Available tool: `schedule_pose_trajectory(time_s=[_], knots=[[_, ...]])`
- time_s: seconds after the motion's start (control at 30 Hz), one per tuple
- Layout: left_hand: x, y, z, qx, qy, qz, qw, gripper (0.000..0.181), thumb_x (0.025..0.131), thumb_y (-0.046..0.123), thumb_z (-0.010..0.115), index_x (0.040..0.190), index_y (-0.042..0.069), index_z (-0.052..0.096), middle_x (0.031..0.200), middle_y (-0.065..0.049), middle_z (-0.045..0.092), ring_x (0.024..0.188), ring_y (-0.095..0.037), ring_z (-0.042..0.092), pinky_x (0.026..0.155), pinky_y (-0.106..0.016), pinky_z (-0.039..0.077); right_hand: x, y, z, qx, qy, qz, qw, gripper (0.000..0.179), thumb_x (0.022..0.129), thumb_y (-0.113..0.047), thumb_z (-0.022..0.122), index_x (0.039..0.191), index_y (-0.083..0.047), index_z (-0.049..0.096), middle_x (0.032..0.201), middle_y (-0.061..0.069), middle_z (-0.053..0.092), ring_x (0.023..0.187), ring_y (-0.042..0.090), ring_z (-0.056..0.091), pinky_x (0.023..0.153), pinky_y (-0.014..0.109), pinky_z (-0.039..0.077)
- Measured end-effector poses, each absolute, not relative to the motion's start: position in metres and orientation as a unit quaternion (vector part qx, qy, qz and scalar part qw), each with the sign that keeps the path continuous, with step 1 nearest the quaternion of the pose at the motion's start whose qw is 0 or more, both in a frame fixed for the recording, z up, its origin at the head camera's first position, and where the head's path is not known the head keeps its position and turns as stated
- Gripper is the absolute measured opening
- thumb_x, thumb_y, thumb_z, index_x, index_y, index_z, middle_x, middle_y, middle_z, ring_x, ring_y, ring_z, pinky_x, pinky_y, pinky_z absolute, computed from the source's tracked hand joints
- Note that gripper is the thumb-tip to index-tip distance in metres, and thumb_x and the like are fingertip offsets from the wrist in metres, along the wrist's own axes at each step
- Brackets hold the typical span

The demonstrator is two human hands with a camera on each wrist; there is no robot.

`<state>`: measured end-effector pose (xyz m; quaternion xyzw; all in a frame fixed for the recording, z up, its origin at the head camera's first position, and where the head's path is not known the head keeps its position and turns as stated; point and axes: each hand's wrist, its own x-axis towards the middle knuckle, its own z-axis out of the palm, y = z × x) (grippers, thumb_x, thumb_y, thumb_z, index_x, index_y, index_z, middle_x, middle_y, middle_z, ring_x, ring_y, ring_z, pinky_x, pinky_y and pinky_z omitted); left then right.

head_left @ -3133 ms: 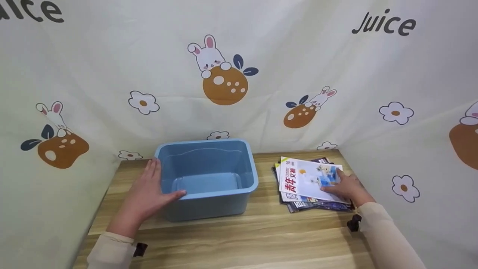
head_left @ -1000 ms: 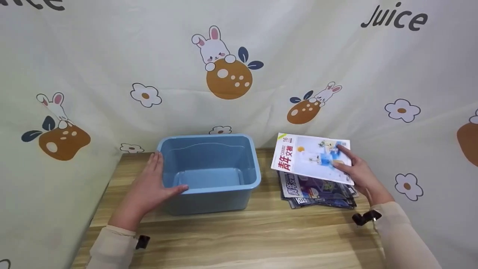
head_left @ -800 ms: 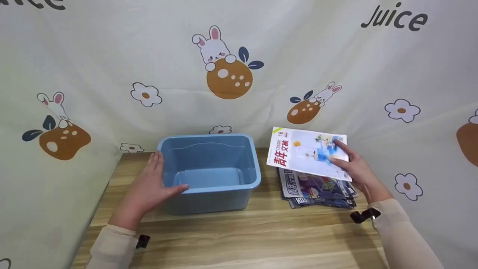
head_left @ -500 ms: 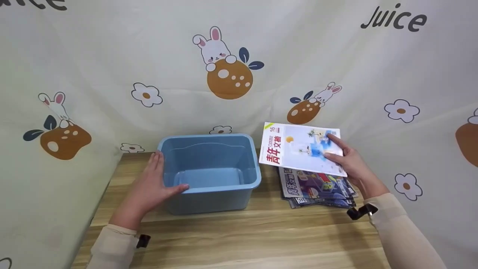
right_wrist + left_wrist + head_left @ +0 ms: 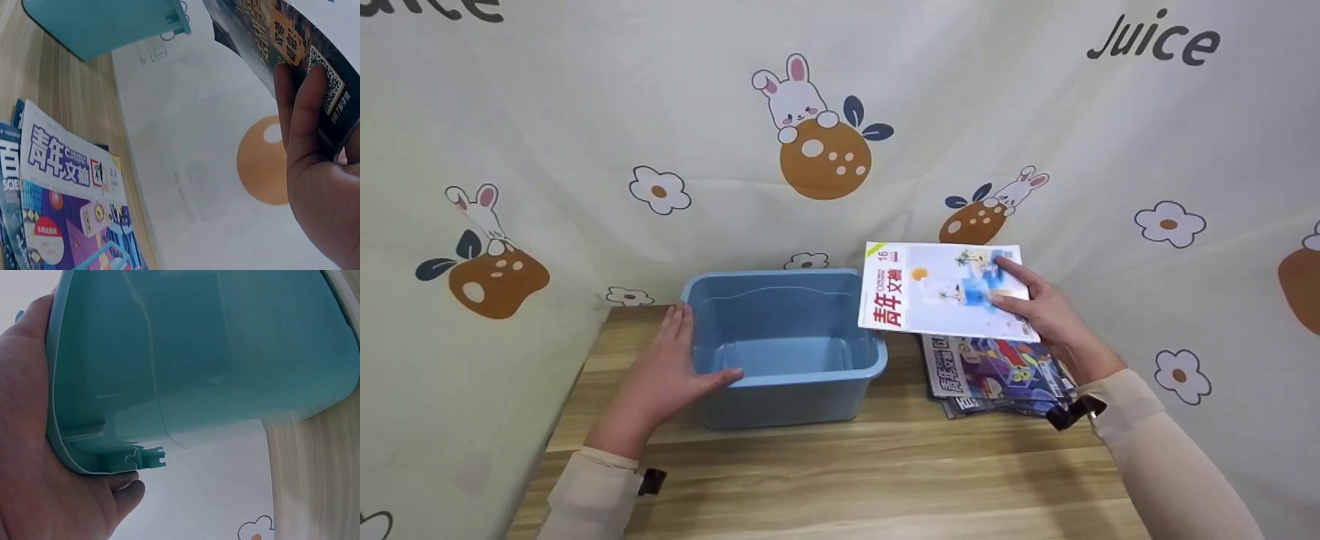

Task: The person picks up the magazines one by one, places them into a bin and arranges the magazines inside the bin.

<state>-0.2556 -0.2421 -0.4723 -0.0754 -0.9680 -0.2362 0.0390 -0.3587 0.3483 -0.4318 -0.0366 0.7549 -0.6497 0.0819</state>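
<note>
My right hand [image 5: 1054, 319] grips a magazine [image 5: 941, 300] at its right edge, thumb on the light cover and fingers beneath. In the right wrist view those fingers lie against the magazine's dark back cover [image 5: 264, 34]. Held in the air, it overlaps the right rim of a blue plastic bin [image 5: 780, 405] in the head view. My left hand [image 5: 656, 382] holds the bin's near left corner, its thumb at the front rim and its fingers along the left side. The left wrist view shows the fingers tucked under the rim [image 5: 54, 394].
Several more magazines [image 5: 997, 367] lie in an uneven stack to the right of the bin; a purple cover [image 5: 73, 225] is on top. All stand on a wood-grain table [image 5: 825, 480], backed by a pale curtain [image 5: 697, 112] with rabbit and orange prints.
My right hand has lifted the top magazine off the stack and carried it up and leftward to the bin's right rim, uncovering the purple one. My left hand stays on the bin.
</note>
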Motion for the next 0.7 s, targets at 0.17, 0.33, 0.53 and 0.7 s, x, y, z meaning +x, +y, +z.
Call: schedule_pose_trajectory(time_s=[0.17,0.33,0.53,0.7], knots=[[-0.256,-0.242,-0.473,-0.076,-0.968,-0.237,0.038,0.151,0.083,0.097,0.063,0.173,-0.008,0.003,0.182,-0.030,0.000,0.168,-0.050,0.003,0.127,-0.073,0.022,-0.362,0.338,-0.430,-0.040,0.753,-0.650,0.096,0.086,0.104,-0.026,0.081,0.176,-0.036,0.034,0.147,0.015,0.060,0.099,0.026,0.082,0.081,0.036,0.068],[-0.255,-0.242,-0.473,-0.078,-0.968,-0.236,0.040,0.150,0.083,0.096,0.064,0.172,-0.009,0.003,0.181,-0.031,0.000,0.168,-0.051,0.004,0.128,-0.072,0.021,-0.365,0.323,-0.428,-0.051,0.738,-0.663,0.111,0.085,0.104,-0.024,0.081,0.175,-0.035,0.035,0.149,0.017,0.059,0.102,0.028,0.082,0.082,0.036,0.068],[-0.256,-0.242,-0.472,-0.080,-0.966,-0.243,0.040,0.149,0.085,0.093,0.066,0.172,-0.010,0.003,0.181,-0.032,0.002,0.168,-0.051,0.005,0.129,-0.070,0.022,-0.367,0.297,-0.424,-0.071,0.730,-0.668,0.123,0.083,0.105,-0.016,0.079,0.175,-0.030,0.036,0.151,0.020,0.057,0.100,0.027,0.081,0.082,0.035,0.068],[-0.256,-0.241,-0.473,-0.073,-0.968,-0.239,0.041,0.151,0.083,0.095,0.065,0.172,-0.010,0.004,0.181,-0.031,0.003,0.168,-0.051,0.006,0.128,-0.071,0.023,-0.371,0.272,-0.422,-0.084,0.738,-0.657,0.129,0.083,0.104,-0.013,0.080,0.174,-0.028,0.038,0.156,0.021,0.055,0.097,0.027,0.081,0.080,0.034,0.068]])
